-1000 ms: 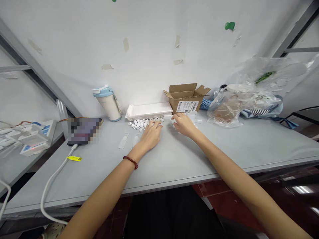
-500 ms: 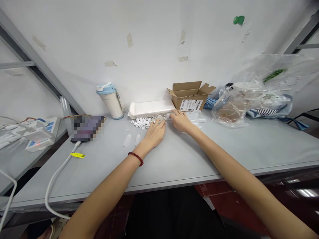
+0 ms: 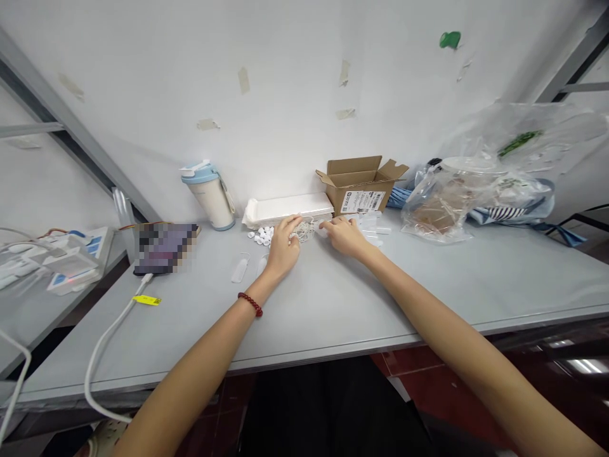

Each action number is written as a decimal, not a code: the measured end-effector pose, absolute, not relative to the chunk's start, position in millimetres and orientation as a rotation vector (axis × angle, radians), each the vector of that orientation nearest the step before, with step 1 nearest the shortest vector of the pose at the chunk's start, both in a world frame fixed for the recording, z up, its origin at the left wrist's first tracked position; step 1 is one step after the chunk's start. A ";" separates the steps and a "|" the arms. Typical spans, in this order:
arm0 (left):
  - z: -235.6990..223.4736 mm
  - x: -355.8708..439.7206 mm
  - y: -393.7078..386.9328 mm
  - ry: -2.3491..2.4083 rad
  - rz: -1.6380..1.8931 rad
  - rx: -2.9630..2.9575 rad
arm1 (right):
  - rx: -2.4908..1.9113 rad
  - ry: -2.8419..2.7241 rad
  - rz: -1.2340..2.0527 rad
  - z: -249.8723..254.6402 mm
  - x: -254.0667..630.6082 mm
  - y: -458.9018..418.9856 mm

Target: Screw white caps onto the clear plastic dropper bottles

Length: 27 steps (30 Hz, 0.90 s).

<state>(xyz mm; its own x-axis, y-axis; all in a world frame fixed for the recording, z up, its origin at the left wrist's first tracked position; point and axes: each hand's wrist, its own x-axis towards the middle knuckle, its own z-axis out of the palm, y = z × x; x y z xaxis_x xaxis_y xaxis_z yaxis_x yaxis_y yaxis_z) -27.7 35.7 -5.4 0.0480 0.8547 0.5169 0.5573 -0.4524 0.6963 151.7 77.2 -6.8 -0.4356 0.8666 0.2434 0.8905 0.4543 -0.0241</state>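
My left hand point(image 3: 282, 246) reaches to the back of the grey table point(image 3: 333, 298), fingertips on a small tangle of thin white loops point(image 3: 307, 230). A heap of small white caps point(image 3: 261, 235) lies just left of it. My right hand point(image 3: 346, 236) rests on the table beside the loops, touching small clear tubes point(image 3: 373, 227). A red bead bracelet point(image 3: 250, 304) circles my left wrist. Whether either hand grips anything is too small to tell.
A white flat tray point(image 3: 288, 207) and an open cardboard box point(image 3: 361, 185) stand against the wall. A blue-lidded cup point(image 3: 209, 196) is at the left, clear plastic bags point(image 3: 480, 184) at the right. Two clear pieces point(image 3: 238, 268), a phone point(image 3: 164, 247) and white cable point(image 3: 107, 343) lie left.
My left hand moved forward from the table onto the white loops near the tray. My right hand stayed near the tubes, shifting slightly left.
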 end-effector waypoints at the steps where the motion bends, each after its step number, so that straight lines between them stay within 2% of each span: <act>1: -4.9 -28.7 35.8 1.418 1.389 1.958 | -1.528 -2.473 -0.153 -6.3 151.4 76.0; 6: 1.9 -30.3 29.4 1.327 1.480 1.589 | -1.466 -2.299 -0.018 -2.8 153.3 66.5; 13: 18.5 -26.5 13.1 0.949 1.484 1.067 | -1.195 -2.111 0.161 2.2 150.9 54.8; 27: 24.2 -28.1 7.9 0.804 1.304 0.938 | -0.974 -2.194 0.182 -4.4 134.4 41.1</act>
<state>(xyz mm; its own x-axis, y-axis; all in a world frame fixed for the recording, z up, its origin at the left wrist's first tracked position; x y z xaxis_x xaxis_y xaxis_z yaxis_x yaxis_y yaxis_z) -28.1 7.9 24.2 0.1103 0.9935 0.0276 -0.4219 0.0216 0.9064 134.4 41.1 -4.4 -0.4572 0.6933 0.5571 0.5921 0.7046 -0.3910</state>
